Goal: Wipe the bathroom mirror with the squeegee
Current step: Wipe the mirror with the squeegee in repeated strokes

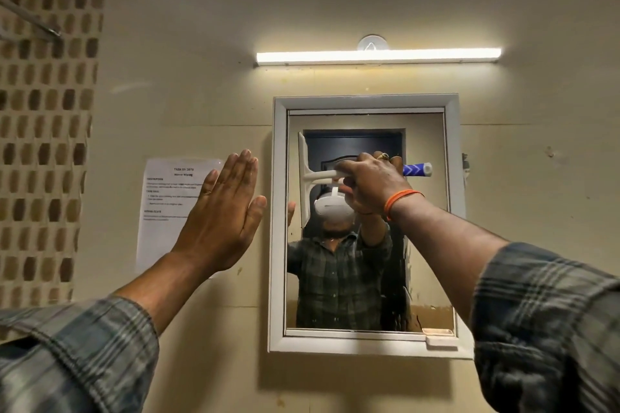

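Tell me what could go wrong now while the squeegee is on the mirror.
The right hand holds the squeegee with its blade upright near the mirror's left edge, so it may knock the frame. The left hand is open beside the mirror, not bracing it; hard pressure might shake it.

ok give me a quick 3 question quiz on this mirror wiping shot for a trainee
1. True or false: the right hand is shut on the squeegee.
2. How does the squeegee blade stand on the mirror? A) vertical, near the left side B) horizontal, along the bottom C) off the glass
3. What hangs on the wall behind the left hand?

Key
1. True; it grips the handle, whose blue end sticks out to the right.
2. A
3. A printed paper sheet; the open left hand is raised flat in front of it.
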